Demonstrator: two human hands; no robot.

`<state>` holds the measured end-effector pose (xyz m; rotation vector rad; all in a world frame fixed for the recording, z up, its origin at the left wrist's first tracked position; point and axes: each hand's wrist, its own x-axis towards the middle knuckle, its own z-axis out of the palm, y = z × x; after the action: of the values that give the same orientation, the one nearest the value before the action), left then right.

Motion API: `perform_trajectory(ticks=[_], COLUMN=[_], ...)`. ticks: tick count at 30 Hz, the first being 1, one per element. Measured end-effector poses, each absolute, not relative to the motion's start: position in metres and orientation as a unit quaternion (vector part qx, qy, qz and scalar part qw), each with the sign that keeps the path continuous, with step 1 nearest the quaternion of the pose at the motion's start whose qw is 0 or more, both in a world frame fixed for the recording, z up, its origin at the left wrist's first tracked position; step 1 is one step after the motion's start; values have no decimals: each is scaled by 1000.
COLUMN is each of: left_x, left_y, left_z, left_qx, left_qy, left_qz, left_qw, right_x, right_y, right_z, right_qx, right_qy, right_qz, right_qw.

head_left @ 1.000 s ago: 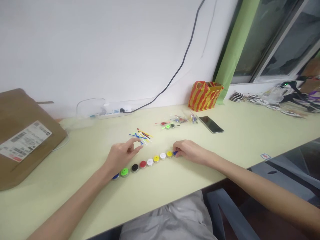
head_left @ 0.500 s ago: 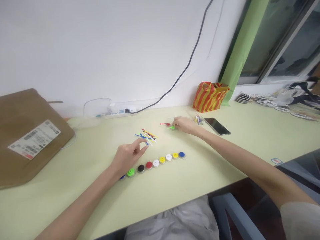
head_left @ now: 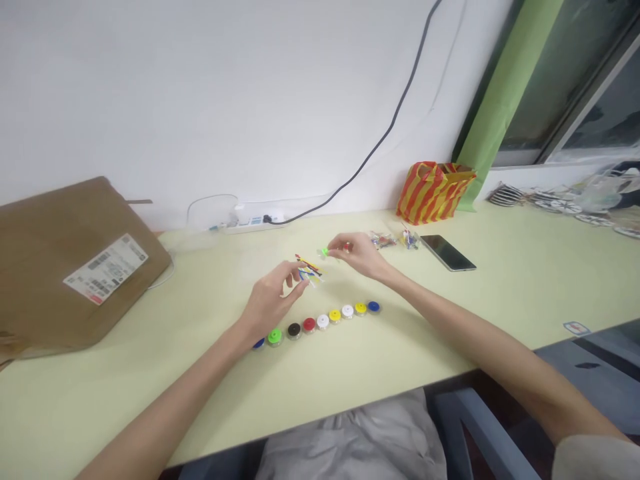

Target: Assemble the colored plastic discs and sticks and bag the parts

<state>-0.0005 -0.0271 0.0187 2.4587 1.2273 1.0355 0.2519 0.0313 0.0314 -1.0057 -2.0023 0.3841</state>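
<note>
My right hand (head_left: 361, 255) is closed in a pinch around a small clear piece with a green top (head_left: 325, 253), held just above the table. A bit of red (head_left: 347, 247) shows by its fingers, partly hidden. My left hand (head_left: 273, 293) has thumb and fingers apart at the left edge of a pile of thin coloured plastic sticks (head_left: 312, 269); no object shows in its grasp. In front of both hands runs a slanting row of round clear pieces with coloured tops, among them a red one (head_left: 309, 324) and a blue one (head_left: 373, 307). My left wrist partly covers the leftmost.
A phone (head_left: 447, 253) lies at the right, beside small bags of coloured parts (head_left: 409, 238). Behind stands a striped red and yellow bag (head_left: 434, 193). A cardboard parcel (head_left: 60, 293) occupies the left, and a power strip (head_left: 255, 223) sits against the wall.
My right hand has moved left toward the pile, carrying the green-topped piece. My left hand has come nearer the sticks. The whole view has shifted slightly.
</note>
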Motion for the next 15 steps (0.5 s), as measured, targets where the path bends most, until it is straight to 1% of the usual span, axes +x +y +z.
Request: perform_trajectory(ticks=[3, 6, 10, 13, 15], left_x=[6, 12, 20, 21, 19], left_y=[-23, -17, -14, -16, -19], left_z=[24, 24, 18, 13, 12], left_qx=[837, 847, 856, 855, 865], left_qy=[409, 398, 369, 341, 320], left_qz=[348, 332, 342, 378, 382], left_qw=[110, 115, 121, 92, 60], right_x=[232, 222, 221, 222, 222], right_y=[17, 10, -2, -13, -19], right_z=[27, 19, 11, 10, 10], right_qx=[-379, -371, -354, -334, -315], right_qy=[-787, -762, -746, -736, -731], right_qz=[170, 219, 290, 340, 383], right_qw=[457, 484, 484, 481, 469])
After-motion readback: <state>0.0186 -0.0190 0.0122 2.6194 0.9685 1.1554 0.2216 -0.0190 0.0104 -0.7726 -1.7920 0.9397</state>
